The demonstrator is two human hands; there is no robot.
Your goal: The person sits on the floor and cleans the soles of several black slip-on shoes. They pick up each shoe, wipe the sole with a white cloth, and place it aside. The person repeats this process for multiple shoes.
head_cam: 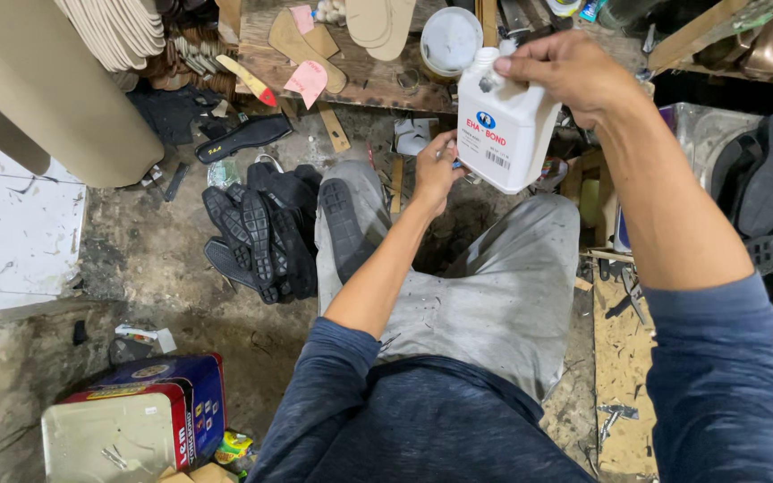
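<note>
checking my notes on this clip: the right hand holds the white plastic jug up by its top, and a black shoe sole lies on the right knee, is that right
Not quite. The right hand does hold the white plastic jug by its top, but the black shoe sole lies on the left knee, not the right. The head view shows it beside the left hand.

Dirty concrete floor (163, 259) with a heap of black shoe soles (261, 233); tin box (136, 420) beside.

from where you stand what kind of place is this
Most likely a small shoemaking or shoe-repair workshop: black rubber soles are piled on the floor, tan insole cutouts are stacked above, and the right hand holds a white jug, perhaps adhesive.
</note>
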